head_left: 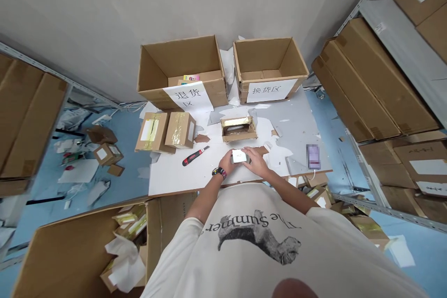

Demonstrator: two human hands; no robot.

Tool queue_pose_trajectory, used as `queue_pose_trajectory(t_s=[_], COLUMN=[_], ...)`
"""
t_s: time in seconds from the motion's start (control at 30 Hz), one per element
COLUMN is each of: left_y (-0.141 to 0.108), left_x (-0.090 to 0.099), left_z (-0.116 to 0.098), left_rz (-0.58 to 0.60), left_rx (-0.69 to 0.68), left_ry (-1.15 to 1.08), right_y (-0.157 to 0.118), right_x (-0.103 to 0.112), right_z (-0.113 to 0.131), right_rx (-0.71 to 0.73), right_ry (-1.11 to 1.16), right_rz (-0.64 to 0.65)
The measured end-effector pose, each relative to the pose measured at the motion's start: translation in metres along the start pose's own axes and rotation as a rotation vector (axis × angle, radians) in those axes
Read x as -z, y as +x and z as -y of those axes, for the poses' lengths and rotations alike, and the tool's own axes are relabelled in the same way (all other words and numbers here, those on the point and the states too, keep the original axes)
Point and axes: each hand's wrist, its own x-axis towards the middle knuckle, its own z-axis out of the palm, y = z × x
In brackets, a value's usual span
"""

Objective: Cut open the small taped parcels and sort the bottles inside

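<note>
**While both hands are gripping a small package, a utility knife is lying nearby**

Looking down from the head camera, the left hand (227,163) and the right hand (255,161) are curling their fingers around a small white package (239,156) over the white worktop (167,181). A red-handled utility knife (195,156) is lying just left of the hands, while an opened gold-taped carton (239,129) is sitting just ahead. Two taped cartons (164,131) are resting further left, and two open cardboard boxes (223,67) bearing Chinese paper signs are standing along the far edge.
</note>
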Motion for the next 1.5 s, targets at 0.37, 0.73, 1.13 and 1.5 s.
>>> queue_pose_trajectory(t_s=[0.37,0.73,1.13,1.5], left_y=[-0.003,-0.026,-0.023,-0.001], left_x=[-0.008,-0.01,0.044,0.05], left_z=[-0.005,-0.003,-0.056,-0.072], left_rz=[-0.046,-0.115,0.092,0.154], left_rx=[0.035,-0.088,-0.337,-0.29], left_ry=[0.24,0.216,0.569,0.611], right_y=[0.049,-0.009,0.007,0.031], right_x=[0.025,0.016,0.024,0.035], right_z=[0.043,0.033,0.039,0.043], right_rx=[0.027,0.193,0.102,0.076], right_ry=[-0.397,-0.303,-0.436,-0.576], right_rz=[0.196,0.146,0.177,0.284])
